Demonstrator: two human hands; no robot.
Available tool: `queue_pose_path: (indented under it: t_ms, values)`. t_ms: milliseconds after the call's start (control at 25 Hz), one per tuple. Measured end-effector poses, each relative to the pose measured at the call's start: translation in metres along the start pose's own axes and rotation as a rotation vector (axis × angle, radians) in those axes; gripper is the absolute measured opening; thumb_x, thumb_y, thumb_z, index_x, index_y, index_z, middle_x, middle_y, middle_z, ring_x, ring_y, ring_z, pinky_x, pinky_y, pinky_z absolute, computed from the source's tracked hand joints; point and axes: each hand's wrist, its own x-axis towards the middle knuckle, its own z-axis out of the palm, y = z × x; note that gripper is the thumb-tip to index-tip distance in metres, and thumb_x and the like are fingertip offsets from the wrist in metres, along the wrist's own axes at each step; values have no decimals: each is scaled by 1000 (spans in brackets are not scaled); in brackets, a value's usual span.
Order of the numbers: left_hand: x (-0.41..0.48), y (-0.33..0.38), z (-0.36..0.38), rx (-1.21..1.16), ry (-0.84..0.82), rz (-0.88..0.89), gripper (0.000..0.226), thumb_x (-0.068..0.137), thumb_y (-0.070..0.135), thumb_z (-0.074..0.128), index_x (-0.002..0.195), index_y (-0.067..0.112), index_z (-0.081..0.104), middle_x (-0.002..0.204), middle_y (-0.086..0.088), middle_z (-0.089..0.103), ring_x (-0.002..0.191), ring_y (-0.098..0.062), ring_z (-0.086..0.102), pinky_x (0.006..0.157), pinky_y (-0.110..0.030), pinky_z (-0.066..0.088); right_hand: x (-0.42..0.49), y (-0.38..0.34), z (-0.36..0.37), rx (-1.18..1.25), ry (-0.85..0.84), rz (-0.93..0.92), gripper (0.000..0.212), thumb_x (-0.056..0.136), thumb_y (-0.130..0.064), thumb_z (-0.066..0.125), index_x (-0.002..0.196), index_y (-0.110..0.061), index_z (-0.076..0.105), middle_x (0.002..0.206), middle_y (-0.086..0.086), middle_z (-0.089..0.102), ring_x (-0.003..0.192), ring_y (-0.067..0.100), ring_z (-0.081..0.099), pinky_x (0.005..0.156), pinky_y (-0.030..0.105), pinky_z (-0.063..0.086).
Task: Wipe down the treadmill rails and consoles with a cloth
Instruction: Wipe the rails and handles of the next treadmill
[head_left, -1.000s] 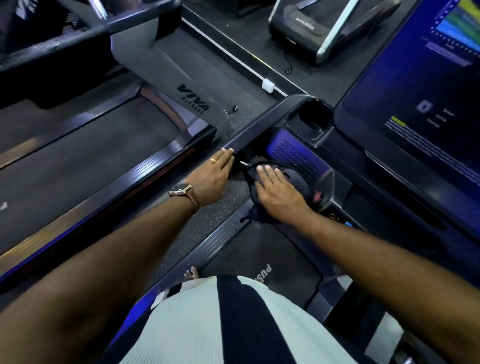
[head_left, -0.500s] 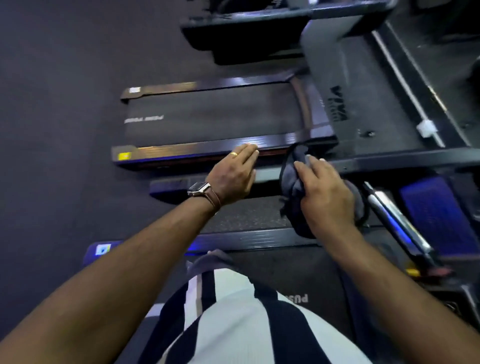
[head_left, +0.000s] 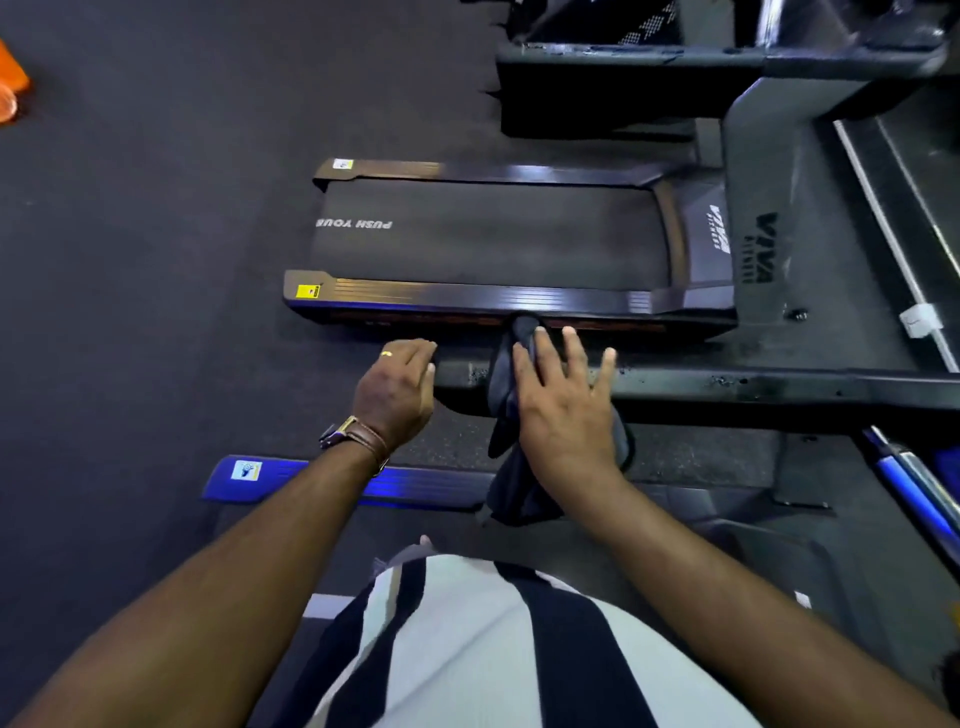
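A black handrail (head_left: 727, 382) of the treadmill I stand on runs across the middle, wet spots along its top. A dark grey cloth (head_left: 511, 486) is draped over the rail near its free end and hangs down below it. My right hand (head_left: 563, 410) presses the cloth onto the rail with spread, straight fingers. My left hand (head_left: 397, 387) sits at the rail's very end, to the left of the cloth, with its fingers curled over the tip. A watch and a ring are on that hand.
A neighbouring treadmill's belt (head_left: 488, 234) and its side rail (head_left: 467, 299) lie just beyond the handrail. A blue-lit foot rail (head_left: 311, 475) of my treadmill is below my hands. A grey upright post (head_left: 758, 249) stands at right. An orange object (head_left: 10, 83) lies far left.
The view swung left from the console to the handrail. My right hand carried the cloth from the console along the rail toward its end, and my left hand slid to the rail's tip.
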Motion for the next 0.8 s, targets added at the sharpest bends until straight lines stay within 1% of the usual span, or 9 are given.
queue_pose_path:
  t_ms: [80,160,240,320,440,520,600,720,800]
  values:
    - [-1,-9,2,-27,-29,43,27,91,12,49,109,0,65,103,-15,67,94,-31,59,87,-35,47,22,-31,25,17,-103,-12,60,94,-22,39,152,-11,30,161,15,20,150,37,9,114,67,8]
    - [1,-10,4,-48,-30,101,21,89,9,52,103,0,65,94,-15,67,86,-31,60,80,-35,46,30,-53,48,61,-148,-22,71,90,-33,45,154,-12,24,163,14,16,151,32,5,117,63,2]
    - [3,-19,3,-92,-40,143,21,89,9,52,102,-1,65,90,-15,66,81,-31,58,78,-35,44,29,-63,62,76,-103,-44,80,82,-42,42,154,-13,25,162,13,17,151,30,9,118,61,3]
    - [2,-24,6,-130,-57,171,30,92,14,46,108,-3,65,93,-16,67,83,-31,59,81,-35,44,21,-43,71,67,-35,-129,81,79,-43,38,154,-13,27,161,13,22,150,30,15,119,58,8]
    - [0,-28,11,-214,-65,109,38,92,20,43,112,-3,66,97,-15,68,89,-31,61,82,-36,48,24,-17,70,49,29,-75,72,81,-45,40,144,-10,44,147,14,46,140,32,37,118,56,17]
    - [1,-31,11,-299,-99,54,36,87,16,46,112,1,68,99,-13,69,93,-29,61,80,-36,52,48,-33,65,28,17,36,64,82,-57,37,125,-14,58,124,11,61,119,32,54,110,54,29]
    - [1,-32,7,-373,-152,16,41,77,8,47,112,8,69,99,-10,69,95,-27,59,80,-33,51,71,-49,56,32,-40,-2,62,83,-67,27,105,-19,59,105,9,67,97,33,61,92,47,39]
    - [2,-32,3,-356,-160,-4,38,82,16,50,115,9,68,98,-9,71,93,-25,61,77,-31,51,75,-30,44,89,-159,-180,67,83,-72,21,106,-19,54,105,8,66,96,34,63,79,43,45]
    - [2,-32,4,-337,-157,9,38,88,23,50,116,5,67,99,-11,72,93,-27,63,78,-33,53,83,-7,36,91,-272,-109,66,86,-75,24,110,-22,56,113,9,65,104,34,63,79,40,46]
